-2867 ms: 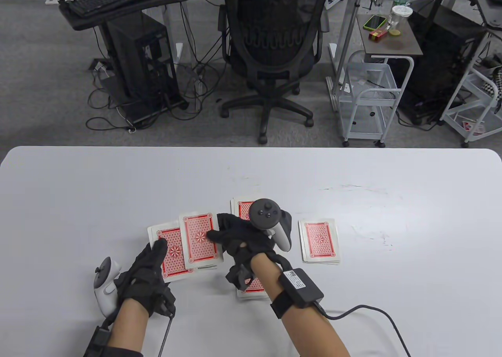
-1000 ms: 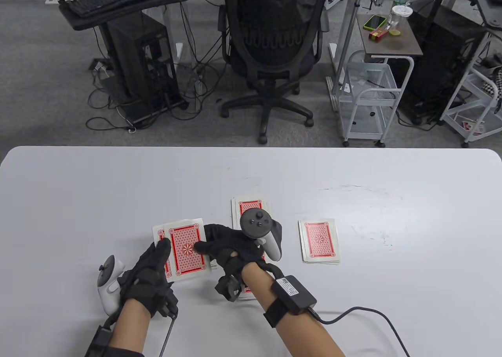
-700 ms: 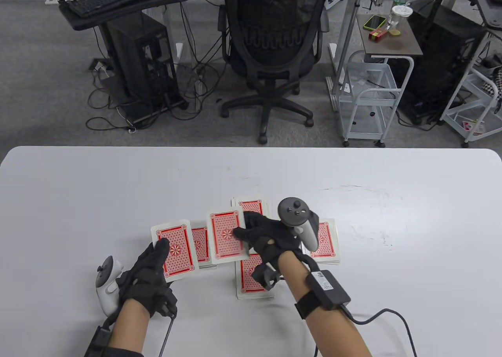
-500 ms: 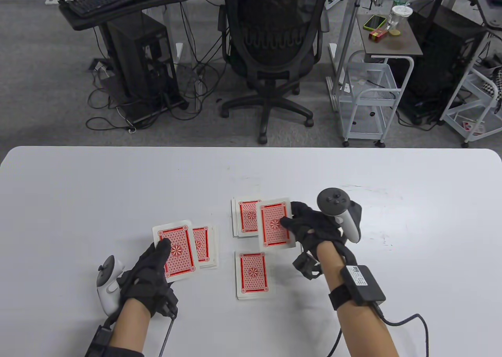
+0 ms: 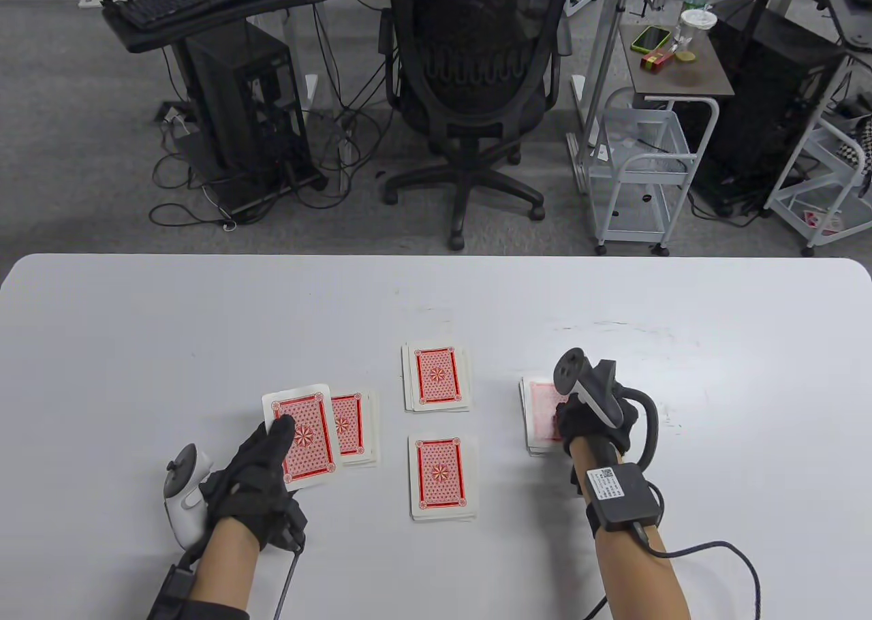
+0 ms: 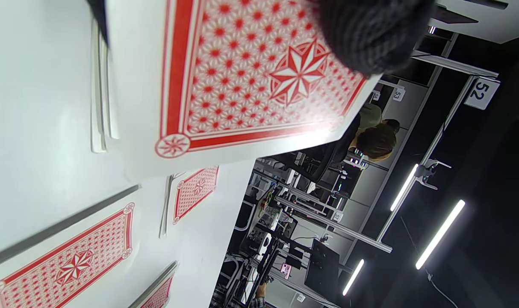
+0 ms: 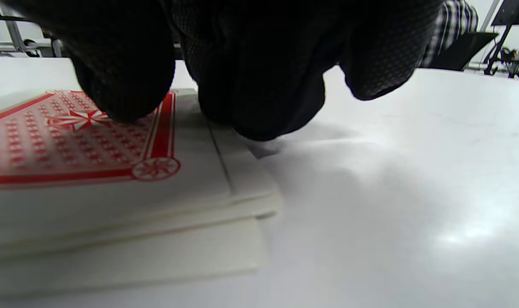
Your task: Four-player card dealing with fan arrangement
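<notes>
Judging by their thin, glossy backs, the cards should be light, bendy and slippery, best taken one at a time by a thumb sliding the top one off an edge. The left hand (image 5: 255, 473) lies low at the desk's (image 5: 136, 347) near left, thumb on the deck (image 5: 303, 436) it grips. The right hand (image 5: 593, 419) arches over the right pile (image 5: 538, 415), fingers (image 7: 122, 68) bunched and pressing its top card; two other piles lie between.

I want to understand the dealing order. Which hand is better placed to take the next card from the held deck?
Probably the right hand. It rests on the right pile, fingers on the top card, holding nothing visible. The left hand is busy holding the deck.
</notes>
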A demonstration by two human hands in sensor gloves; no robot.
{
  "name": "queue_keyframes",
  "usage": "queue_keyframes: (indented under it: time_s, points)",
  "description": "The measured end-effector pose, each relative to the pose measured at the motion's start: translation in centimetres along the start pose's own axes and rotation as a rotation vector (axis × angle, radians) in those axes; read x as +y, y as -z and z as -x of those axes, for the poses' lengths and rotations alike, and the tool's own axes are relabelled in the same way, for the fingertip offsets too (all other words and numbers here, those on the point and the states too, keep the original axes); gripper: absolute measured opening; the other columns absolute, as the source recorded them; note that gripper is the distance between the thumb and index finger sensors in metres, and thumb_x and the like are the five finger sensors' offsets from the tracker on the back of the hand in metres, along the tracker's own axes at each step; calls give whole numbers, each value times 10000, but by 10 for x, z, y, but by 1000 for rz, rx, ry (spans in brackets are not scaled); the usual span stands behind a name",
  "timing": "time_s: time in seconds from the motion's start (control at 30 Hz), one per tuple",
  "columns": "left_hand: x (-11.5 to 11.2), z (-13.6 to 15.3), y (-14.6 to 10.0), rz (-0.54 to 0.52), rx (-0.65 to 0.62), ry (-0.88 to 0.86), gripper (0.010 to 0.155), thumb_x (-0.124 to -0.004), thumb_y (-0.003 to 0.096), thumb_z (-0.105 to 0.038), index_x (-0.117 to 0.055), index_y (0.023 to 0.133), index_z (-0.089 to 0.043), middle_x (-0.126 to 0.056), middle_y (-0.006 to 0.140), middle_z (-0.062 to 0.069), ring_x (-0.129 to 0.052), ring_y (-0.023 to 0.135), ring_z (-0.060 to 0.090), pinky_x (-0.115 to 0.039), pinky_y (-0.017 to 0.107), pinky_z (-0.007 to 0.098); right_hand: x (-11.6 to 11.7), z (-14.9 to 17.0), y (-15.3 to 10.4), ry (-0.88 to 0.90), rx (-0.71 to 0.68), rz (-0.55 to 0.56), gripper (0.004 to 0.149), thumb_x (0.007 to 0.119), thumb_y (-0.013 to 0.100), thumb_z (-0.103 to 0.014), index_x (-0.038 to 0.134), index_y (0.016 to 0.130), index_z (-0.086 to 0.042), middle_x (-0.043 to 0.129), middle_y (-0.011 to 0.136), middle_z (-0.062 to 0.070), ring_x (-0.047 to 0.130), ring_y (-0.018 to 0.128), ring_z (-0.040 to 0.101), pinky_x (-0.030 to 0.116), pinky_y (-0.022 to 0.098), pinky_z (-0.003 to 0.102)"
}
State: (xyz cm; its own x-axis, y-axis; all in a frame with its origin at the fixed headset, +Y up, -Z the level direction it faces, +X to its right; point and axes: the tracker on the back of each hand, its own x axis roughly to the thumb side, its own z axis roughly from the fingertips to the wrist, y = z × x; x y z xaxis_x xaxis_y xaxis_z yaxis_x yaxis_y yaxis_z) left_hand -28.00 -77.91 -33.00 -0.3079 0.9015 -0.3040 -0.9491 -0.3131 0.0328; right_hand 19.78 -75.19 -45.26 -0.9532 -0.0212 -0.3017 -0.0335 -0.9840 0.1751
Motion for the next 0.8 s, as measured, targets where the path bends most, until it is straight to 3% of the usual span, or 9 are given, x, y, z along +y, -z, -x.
queue_keyframes:
  time_s: [0.13,0.3,0.5,0.6,0.7,0.8]
  points:
    - [-2,0,-1,-1,-6,0,451,-781,519,-482,-734,942,-331,-909,892,-83,-1017,742,238,-893,521,426,-23,-8,-19,121,-94,34,679,825,516,-460,571,1048,-123,776,854,74,949,588,276,655,573,602]
    - [-7,0,-2,7,-14,7,450,-786,515,-480,-739,937,-332,-914,886,-83,-1021,735,238,-895,515,426,-47,-43,-64,514,-325,-11,640,780,554,-455,576,1046,-101,767,875,103,956,623,295,667,563,599]
    - [-23,4,-4,59,-6,38,445,-795,513,-478,-746,930,-331,-923,875,-83,-1028,724,236,-899,508,425,-27,-107,-121,894,-570,-129,605,780,561,-435,610,1027,-90,785,863,114,974,616,299,685,546,598]
    - [-33,7,-4,100,5,66,442,-799,513,-479,-751,927,-330,-924,874,-82,-1030,721,235,-899,507,425,-15,-133,-138,919,-645,-183,671,792,551,-452,558,1048,-69,731,911,146,942,681,339,671,553,615]
    - [-43,11,-6,132,14,90,441,-804,512,-476,-754,925,-329,-928,869,-81,-1032,718,234,-902,502,424,-12,-147,-146,874,-677,-155,747,827,518,-481,512,1054,-67,693,930,134,916,717,331,662,564,620]
    - [-52,12,-8,157,14,96,439,-810,510,-474,-756,922,-332,-928,868,-82,-1032,718,232,-902,503,423,-5,-152,-147,928,-639,-161,622,887,481,-414,627,964,-120,790,801,39,971,577,241,692,541,607]
